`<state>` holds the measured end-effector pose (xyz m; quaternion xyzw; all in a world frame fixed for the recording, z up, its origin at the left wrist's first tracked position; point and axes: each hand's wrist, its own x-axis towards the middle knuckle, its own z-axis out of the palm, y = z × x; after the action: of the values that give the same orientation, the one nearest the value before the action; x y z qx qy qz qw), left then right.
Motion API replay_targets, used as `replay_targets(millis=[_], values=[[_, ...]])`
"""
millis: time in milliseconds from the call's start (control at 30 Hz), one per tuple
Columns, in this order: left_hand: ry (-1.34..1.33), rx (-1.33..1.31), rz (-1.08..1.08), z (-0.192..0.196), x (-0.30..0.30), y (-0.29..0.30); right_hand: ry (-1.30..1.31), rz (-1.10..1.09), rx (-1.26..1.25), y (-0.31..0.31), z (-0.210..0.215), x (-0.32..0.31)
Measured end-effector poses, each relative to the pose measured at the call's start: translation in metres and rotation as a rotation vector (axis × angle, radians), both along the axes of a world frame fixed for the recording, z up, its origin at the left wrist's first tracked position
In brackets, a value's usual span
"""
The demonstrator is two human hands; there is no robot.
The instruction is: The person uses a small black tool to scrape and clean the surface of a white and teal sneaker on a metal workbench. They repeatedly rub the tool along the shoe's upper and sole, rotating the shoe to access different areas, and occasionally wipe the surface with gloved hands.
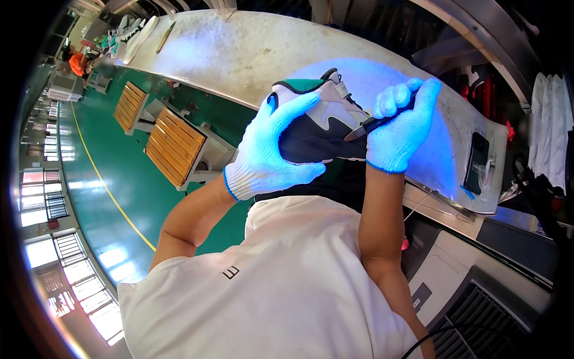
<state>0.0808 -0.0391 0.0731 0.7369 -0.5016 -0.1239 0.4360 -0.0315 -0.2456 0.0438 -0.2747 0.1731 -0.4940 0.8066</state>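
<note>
A sneaker (326, 116), dark with pale grey panels and a green lining, is held up over the near edge of the workbench. My left hand (267, 146), in a white knit glove lit blue, grips it from the left, thumb and fingers spread around it. In my gloved right hand (406, 122) is a slim dark pen-like tool (361, 130); its pointed brownish tip is against or just in front of the sneaker's dark side, and I cannot tell which. The fingers of that hand are curled around the handle, with the thumb up.
Blue light falls on the long pale workbench (251, 54). On its right end lies a black phone (476, 163) beside a small clear item. Shoes and a thin tool (165, 37) are at the far left end. Wooden slatted platforms (174, 145) stand on the green floor. White cloths (549, 128) hang at right.
</note>
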Motion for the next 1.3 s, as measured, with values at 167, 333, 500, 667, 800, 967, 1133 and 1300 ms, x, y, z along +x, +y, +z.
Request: replay_targets(millis=[167, 333, 500, 667, 800, 967, 1133, 1300], values=[[0.000, 0.033, -0.038, 0.004, 0.006, 0.000, -0.008, -0.004, 0.017, -0.006, -0.007, 0.000], [-0.029, -0.035, -0.105, -0.003, 0.015, -0.005, -0.032, 0.104, 0.005, 0.010, 0.009, 0.011], [-0.040, -0.129, -0.167, -0.003, 0.020, -0.012, -0.142, 0.254, 0.037, -0.013, -0.003, 0.004], [-0.043, -0.145, -0.103, -0.007, 0.011, -0.010, -0.273, 0.290, 0.093, -0.010, -0.013, 0.005], [-0.086, -0.160, -0.148, -0.012, 0.014, -0.006, -0.095, 0.168, -0.023, 0.003, -0.002, 0.005], [0.146, -0.152, -0.106, -0.038, 0.033, -0.011, 0.269, -0.160, -0.091, 0.015, 0.024, 0.047], [0.419, 0.105, -0.007, -0.054, 0.062, -0.024, 0.402, 0.307, -0.102, -0.070, 0.019, 0.011], [-0.290, 0.337, -0.145, -0.019, 0.057, -0.042, 0.503, 0.291, 0.024, -0.060, 0.030, 0.032]])
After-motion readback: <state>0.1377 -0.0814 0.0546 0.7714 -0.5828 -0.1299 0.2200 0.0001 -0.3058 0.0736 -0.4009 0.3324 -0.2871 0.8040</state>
